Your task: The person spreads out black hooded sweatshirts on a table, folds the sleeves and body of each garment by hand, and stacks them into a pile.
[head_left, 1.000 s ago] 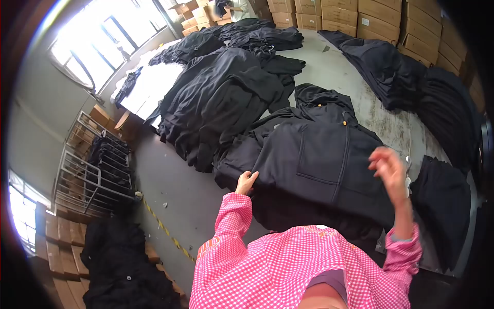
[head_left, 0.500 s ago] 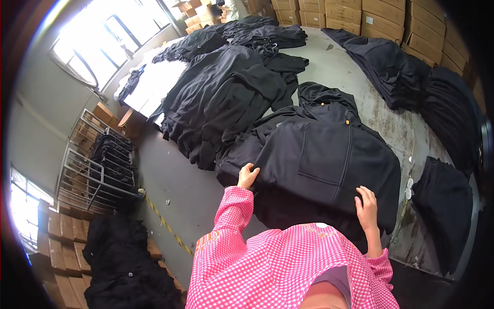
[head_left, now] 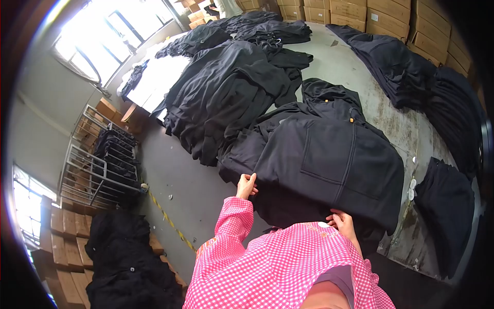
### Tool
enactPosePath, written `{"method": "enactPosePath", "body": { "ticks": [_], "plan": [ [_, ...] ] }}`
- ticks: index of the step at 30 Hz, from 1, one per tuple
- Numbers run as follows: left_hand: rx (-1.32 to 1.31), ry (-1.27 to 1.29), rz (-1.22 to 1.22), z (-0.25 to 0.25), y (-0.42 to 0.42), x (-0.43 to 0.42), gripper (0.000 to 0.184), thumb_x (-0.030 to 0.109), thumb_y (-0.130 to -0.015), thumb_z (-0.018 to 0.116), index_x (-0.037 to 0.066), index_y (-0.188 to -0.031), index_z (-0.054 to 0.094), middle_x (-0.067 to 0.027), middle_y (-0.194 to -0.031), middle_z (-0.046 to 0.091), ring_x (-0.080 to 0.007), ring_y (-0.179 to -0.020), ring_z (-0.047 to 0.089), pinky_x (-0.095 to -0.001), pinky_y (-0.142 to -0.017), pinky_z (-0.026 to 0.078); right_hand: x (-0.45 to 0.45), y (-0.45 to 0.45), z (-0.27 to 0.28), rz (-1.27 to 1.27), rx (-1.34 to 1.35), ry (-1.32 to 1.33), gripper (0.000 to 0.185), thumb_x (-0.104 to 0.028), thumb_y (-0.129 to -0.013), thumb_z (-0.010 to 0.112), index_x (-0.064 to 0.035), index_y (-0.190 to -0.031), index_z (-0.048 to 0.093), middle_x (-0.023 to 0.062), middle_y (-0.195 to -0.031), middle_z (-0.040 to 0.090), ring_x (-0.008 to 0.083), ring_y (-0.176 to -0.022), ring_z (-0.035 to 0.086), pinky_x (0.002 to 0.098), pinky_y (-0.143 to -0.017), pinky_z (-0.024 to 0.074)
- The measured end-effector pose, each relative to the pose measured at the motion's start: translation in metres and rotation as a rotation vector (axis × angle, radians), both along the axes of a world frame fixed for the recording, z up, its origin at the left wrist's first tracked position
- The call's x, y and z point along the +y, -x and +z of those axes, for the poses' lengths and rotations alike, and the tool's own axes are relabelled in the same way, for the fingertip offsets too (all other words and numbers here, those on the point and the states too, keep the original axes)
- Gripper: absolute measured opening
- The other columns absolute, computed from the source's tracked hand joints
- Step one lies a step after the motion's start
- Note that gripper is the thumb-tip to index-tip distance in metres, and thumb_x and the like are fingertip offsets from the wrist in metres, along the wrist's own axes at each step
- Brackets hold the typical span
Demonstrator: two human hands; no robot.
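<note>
Black hooded garment (head_left: 329, 149) on the near part of the counter (head_left: 411, 126), hood pointing away from the person; spreading of the body appears largely done, while the lower edge seems not yet laid flat. The left hand (head_left: 247, 186) pinches that edge between thumb and fingers; the right hand (head_left: 343, 224) is at the edge with fingers bent, its grip indeterminable. Beyond lies a heap of dark garments (head_left: 231, 87), loosely piled.
</note>
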State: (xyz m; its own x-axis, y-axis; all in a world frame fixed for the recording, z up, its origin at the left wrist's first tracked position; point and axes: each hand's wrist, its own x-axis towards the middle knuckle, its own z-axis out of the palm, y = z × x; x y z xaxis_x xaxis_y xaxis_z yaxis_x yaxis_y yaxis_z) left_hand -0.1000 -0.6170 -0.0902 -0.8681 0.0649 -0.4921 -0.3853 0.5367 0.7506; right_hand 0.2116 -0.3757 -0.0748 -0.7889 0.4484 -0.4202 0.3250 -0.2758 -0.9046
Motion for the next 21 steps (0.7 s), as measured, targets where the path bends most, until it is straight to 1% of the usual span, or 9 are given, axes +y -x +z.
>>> {"method": "enactPosePath", "body": {
  "ticks": [4,8,10,11,13,15,16,18,21],
  "plan": [
    [-0.184,-0.292,0.095,-0.005,-0.007,-0.003,0.034,0.029,-0.084,0.059,0.0,-0.1,0.054,-0.0091,-0.069,0.058,-0.0165,-0.063,0.06,-0.0258,-0.058,0.047,0.003,-0.002,-0.005,0.023,0.027,0.009,0.026,-0.011,-0.092,0.046,0.004,-0.111,0.057,0.0154,-0.086,0.065,0.0187,-0.066,0.064,0.0227,-0.058,0.049],
    [0.602,0.124,-0.206,0.016,0.007,0.006,0.03,0.025,-0.087,0.058,0.0,-0.103,0.054,-0.009,-0.073,0.059,-0.0141,-0.063,0.059,-0.0242,-0.058,0.048,0.003,-0.003,-0.014,-0.016,0.05,0.02,0.026,-0.012,-0.093,0.045,0.0031,-0.112,0.056,0.0151,-0.086,0.065,0.0185,-0.062,0.064,0.0215,-0.055,0.0479],
    [0.375,-0.348,-0.195,0.077,0.0,0.027,0.024,0.018,-0.088,0.056,0.0,-0.104,0.054,-0.009,-0.079,0.06,-0.0139,-0.067,0.059,-0.025,-0.063,0.048,0.006,-0.001,-0.016,-0.014,0.047,0.035,0.026,-0.012,-0.093,0.045,0.0029,-0.112,0.056,0.0153,-0.086,0.065,0.0182,-0.062,0.063,0.0216,-0.054,0.0477],
    [0.376,-0.351,-0.194,0.113,-0.013,0.038,0.024,0.018,-0.088,0.056,0.0,-0.104,0.054,-0.009,-0.079,0.06,-0.0139,-0.067,0.059,-0.025,-0.063,0.048,0.008,0.0,-0.017,-0.014,0.044,0.052,0.026,-0.012,-0.093,0.045,0.0027,-0.112,0.056,0.0155,-0.086,0.064,0.0179,-0.061,0.063,0.0218,-0.054,0.0474],
    [0.27,-0.953,-0.375,0.185,-0.045,0.055,0.015,0.011,-0.091,0.048,0.0,-0.097,0.055,-0.011,-0.078,0.059,-0.0162,-0.065,0.055,-0.0269,-0.063,0.046,0.01,0.0,-0.018,-0.012,0.038,0.086,0.027,-0.013,-0.093,0.045,0.0023,-0.112,0.056,0.0158,-0.086,0.064,0.0173,-0.06,0.061,0.022,-0.054,0.0468],
    [0.232,-1.221,-0.665,0.229,-0.077,0.055,0.015,0.01,-0.092,0.045,-0.001,-0.098,0.055,-0.0128,-0.08,0.059,-0.0211,-0.07,0.057,-0.0309,-0.067,0.048,0.01,-0.001,-0.018,-0.009,0.042,0.081,0.026,-0.013,-0.093,0.045,0.0022,-0.112,0.056,0.0155,-0.086,0.064,0.0175,-0.06,0.062,0.0219,-0.053,0.0468],
    [0.172,-1.437,-0.902,0.244,-0.089,0.053,0.024,0.017,-0.094,0.047,-0.003,-0.102,0.056,-0.0179,-0.089,0.061,-0.0284,-0.077,0.06,-0.0344,-0.07,0.05,0.01,-0.002,-0.018,-0.007,0.046,0.078,0.026,-0.013,-0.093,0.044,0.0022,-0.111,0.056,0.0153,-0.086,0.065,0.0177,-0.06,0.062,0.0218,-0.052,0.0467],
    [0.271,-1.802,-1.406,0.278,-0.108,0.074,0.035,0.027,-0.093,0.052,-0.004,-0.107,0.057,-0.0216,-0.094,0.062,-0.0327,-0.085,0.062,-0.0366,-0.072,0.051,0.009,-0.005,-0.018,-0.008,0.053,0.075,0.025,-0.012,-0.094,0.044,0.002,-0.11,0.057,0.0147,-0.085,0.065,0.0182,-0.059,0.063,0.0215,-0.051,0.0466],
    [0.201,-1.825,-1.435,0.311,-0.134,0.065,0.045,0.034,-0.089,0.058,-0.006,-0.11,0.057,-0.0227,-0.096,0.063,-0.0342,-0.086,0.063,-0.0389,-0.073,0.052,0.002,-0.007,-0.017,-0.016,0.061,0.071,0.025,-0.012,-0.093,0.044,0.002,-0.11,0.057,0.0146,-0.084,0.065,0.0181,-0.059,0.063,0.0215,-0.051,0.0464]
  ]
}}
